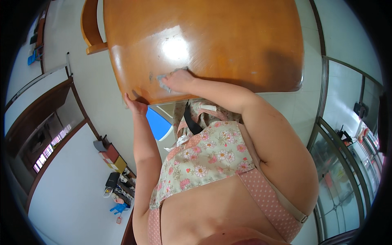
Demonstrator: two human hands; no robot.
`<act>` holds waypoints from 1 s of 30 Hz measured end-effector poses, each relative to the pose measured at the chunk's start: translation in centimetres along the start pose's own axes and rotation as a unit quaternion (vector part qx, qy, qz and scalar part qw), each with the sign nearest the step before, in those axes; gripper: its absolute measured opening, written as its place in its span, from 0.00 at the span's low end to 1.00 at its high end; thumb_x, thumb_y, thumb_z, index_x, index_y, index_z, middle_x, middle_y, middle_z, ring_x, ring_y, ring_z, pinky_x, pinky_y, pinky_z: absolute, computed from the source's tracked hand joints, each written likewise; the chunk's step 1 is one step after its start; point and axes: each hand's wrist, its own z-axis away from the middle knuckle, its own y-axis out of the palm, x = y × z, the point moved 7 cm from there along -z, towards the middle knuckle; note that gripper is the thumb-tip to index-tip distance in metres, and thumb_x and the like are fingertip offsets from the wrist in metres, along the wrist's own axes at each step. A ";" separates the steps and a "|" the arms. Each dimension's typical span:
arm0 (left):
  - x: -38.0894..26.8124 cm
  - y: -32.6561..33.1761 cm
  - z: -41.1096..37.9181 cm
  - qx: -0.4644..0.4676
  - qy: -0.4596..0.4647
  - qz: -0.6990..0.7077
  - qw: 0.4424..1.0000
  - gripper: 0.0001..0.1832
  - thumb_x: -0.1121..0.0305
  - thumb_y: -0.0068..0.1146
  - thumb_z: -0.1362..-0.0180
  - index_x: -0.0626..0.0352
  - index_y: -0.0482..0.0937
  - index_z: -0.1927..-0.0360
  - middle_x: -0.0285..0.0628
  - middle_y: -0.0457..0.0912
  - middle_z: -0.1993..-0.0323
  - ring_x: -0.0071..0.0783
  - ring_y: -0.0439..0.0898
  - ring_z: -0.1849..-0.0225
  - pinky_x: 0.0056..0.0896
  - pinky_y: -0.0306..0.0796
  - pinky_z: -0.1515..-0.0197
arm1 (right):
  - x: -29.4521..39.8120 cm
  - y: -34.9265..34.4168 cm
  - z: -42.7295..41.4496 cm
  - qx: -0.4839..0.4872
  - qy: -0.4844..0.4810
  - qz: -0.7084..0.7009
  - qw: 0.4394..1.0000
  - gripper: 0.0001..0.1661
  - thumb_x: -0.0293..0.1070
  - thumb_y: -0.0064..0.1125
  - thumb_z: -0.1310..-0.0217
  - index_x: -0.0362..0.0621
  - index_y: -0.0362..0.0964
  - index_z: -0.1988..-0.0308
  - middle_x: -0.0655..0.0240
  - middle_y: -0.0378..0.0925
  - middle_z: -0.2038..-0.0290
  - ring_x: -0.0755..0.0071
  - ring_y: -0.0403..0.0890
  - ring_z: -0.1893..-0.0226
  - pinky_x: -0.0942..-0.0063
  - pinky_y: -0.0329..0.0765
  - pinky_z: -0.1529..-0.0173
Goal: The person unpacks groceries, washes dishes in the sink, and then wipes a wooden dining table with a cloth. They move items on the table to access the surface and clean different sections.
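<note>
A grey cloth (163, 83) is bunched under my right hand (180, 81), which presses it onto the glossy wooden table (220, 46) near its front edge. Parts of the cloth show beyond the fingers; the rest is hidden by the hand. My left hand (136, 105) rests at the table's front left corner, thumb and fingers apart, with nothing seen in it. Just left of the cloth there is a dark smudge (150, 77) on the tabletop. Farther back, a bright light reflection lies on the wood.
A wooden chair (92, 30) stands against the table's left side. Below the front edge, a blue-topped stool (158, 124) is partly covered by the table and a floral apron (211, 150). Boxes (113, 156) and small goods line the left wall. Glass sliding doors (337, 171) are at right.
</note>
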 end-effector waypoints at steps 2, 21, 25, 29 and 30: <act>0.0 -0.8 -0.2 -0.019 0.007 -0.005 1.000 0.33 0.45 0.39 0.44 0.55 0.59 0.40 0.39 0.60 0.40 0.38 0.56 0.37 0.41 0.46 0.35 | -4.0 -3.0 1.2 -0.017 0.081 0.005 0.997 0.12 0.34 0.39 0.43 0.43 0.69 0.64 0.57 0.78 0.67 0.55 0.80 0.66 0.59 0.76 0.64; 0.8 -2.0 -0.4 -0.018 -0.009 0.017 1.000 0.41 0.46 0.47 0.45 0.54 0.44 0.35 0.40 0.51 0.35 0.40 0.52 0.35 0.43 0.45 0.34 | -33.6 -23.0 19.6 -0.270 0.702 0.101 0.651 0.26 0.42 0.50 0.45 0.36 0.64 0.51 0.53 0.70 0.54 0.58 0.76 0.56 0.56 0.77 0.60; 0.5 -0.7 -0.1 -0.020 -0.009 0.009 1.000 0.45 0.47 0.48 0.46 0.53 0.36 0.34 0.39 0.49 0.35 0.40 0.51 0.35 0.43 0.44 0.34 | -31.2 -18.6 2.8 -0.195 0.585 0.104 0.780 0.15 0.38 0.46 0.45 0.42 0.74 0.62 0.60 0.80 0.66 0.57 0.81 0.63 0.57 0.76 0.66; 1.0 -2.8 -1.8 -0.013 -0.018 0.022 0.999 0.45 0.46 0.47 0.45 0.52 0.34 0.34 0.38 0.49 0.34 0.39 0.51 0.35 0.41 0.44 0.33 | -17.0 -10.5 -9.3 -0.158 0.370 0.016 0.915 0.18 0.35 0.35 0.41 0.37 0.71 0.63 0.54 0.78 0.67 0.52 0.80 0.70 0.52 0.73 0.73; 0.9 -2.5 -1.6 -0.012 -0.012 0.024 1.000 0.45 0.45 0.46 0.45 0.52 0.35 0.34 0.38 0.49 0.34 0.39 0.51 0.35 0.41 0.44 0.33 | -12.6 -7.6 -10.8 -0.152 0.256 0.011 0.955 0.16 0.32 0.35 0.41 0.36 0.67 0.60 0.53 0.77 0.69 0.51 0.80 0.70 0.52 0.74 0.73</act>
